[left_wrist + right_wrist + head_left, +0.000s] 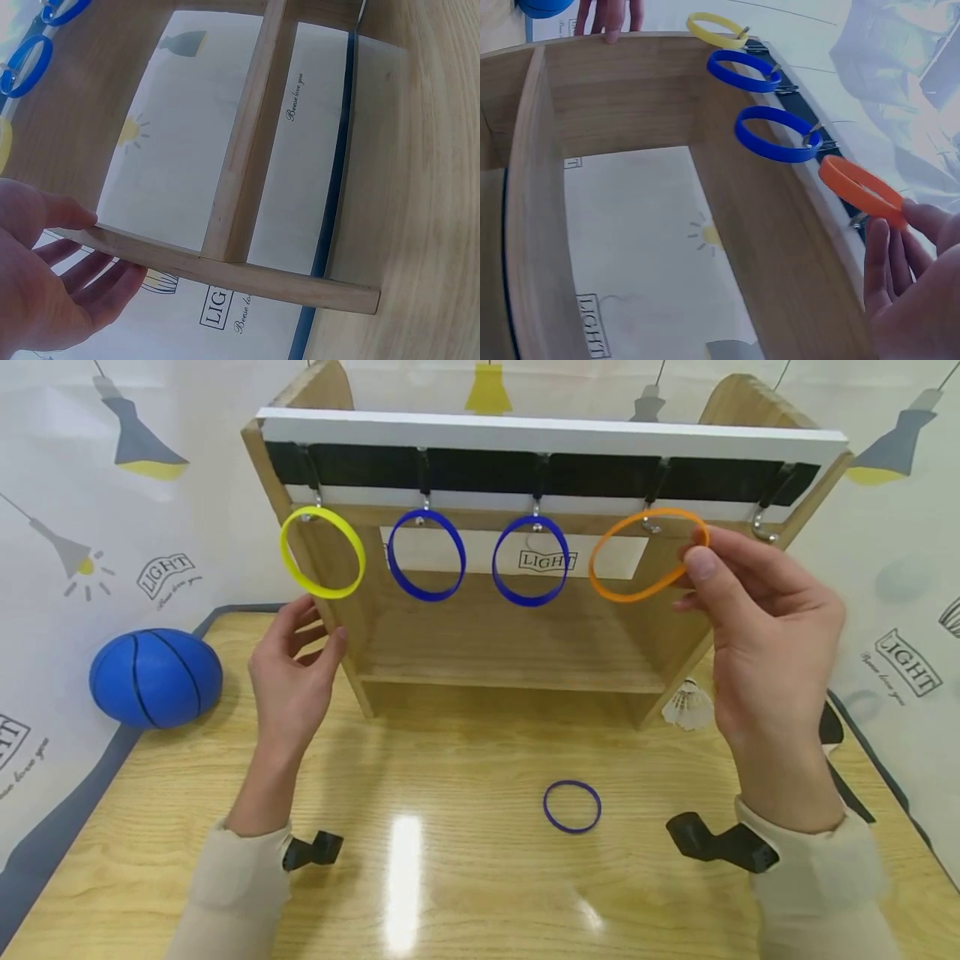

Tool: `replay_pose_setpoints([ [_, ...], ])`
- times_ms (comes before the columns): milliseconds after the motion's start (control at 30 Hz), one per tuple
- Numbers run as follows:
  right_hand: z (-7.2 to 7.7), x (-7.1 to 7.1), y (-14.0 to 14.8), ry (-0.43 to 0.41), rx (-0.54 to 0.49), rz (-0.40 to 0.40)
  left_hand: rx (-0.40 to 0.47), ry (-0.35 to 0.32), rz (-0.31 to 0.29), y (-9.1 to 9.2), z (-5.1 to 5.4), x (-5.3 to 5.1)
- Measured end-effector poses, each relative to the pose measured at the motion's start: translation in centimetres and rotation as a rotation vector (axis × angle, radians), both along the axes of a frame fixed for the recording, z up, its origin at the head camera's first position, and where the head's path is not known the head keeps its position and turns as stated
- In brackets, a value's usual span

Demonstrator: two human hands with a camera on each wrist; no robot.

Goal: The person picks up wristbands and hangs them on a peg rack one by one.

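Note:
My right hand (776, 635) pinches an orange wristband (622, 599) between thumb and fingers, at the fourth hook (651, 525) of a row along the top of a wooden shelf (517, 647). Whether the band is looped over that hook, I cannot tell. A yellow wristband (362, 556) and two blue wristbands, one left (431, 597) and one right (531, 602), hang from the hooks to its left. With thumb inside and fingers outside, my left hand (292, 672) grips the shelf's side board (180, 259), below the yellow band.
Another blue wristband (573, 782) lies flat on the wooden table (480, 885) before the shelf. A blue ball (156, 678) sits at the left. Beside the shelf's right foot is a shuttlecock (687, 706). The last hook (765, 531) is at the far right.

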State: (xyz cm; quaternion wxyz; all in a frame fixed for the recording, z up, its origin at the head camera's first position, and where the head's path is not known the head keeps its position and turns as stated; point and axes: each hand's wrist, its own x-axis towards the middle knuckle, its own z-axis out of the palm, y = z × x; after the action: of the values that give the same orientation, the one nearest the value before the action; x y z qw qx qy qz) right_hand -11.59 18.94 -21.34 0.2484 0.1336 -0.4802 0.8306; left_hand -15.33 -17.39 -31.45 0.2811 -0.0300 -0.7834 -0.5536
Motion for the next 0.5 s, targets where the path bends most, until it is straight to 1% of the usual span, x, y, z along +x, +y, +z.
replay_pose_setpoints([
  [200,-1.0,-0.6,-0.2,-0.023,-0.002,-0.017,0.003,-0.005,-0.002,-0.1,-0.2,-0.1],
  [367,-1.4,-0.9,0.0,-0.052,0.007,-0.014,0.007,-0.007,0.004,-0.1,-0.3,-0.3],
  [433,-1.5,-0.9,0.0,-0.060,0.021,-0.017,0.004,-0.008,0.007,0.0,-0.1,-0.1],
  [500,-1.5,-1.0,0.1,-0.066,0.039,-0.020,0.001,-0.010,0.006,0.3,0.4,0.2],
])
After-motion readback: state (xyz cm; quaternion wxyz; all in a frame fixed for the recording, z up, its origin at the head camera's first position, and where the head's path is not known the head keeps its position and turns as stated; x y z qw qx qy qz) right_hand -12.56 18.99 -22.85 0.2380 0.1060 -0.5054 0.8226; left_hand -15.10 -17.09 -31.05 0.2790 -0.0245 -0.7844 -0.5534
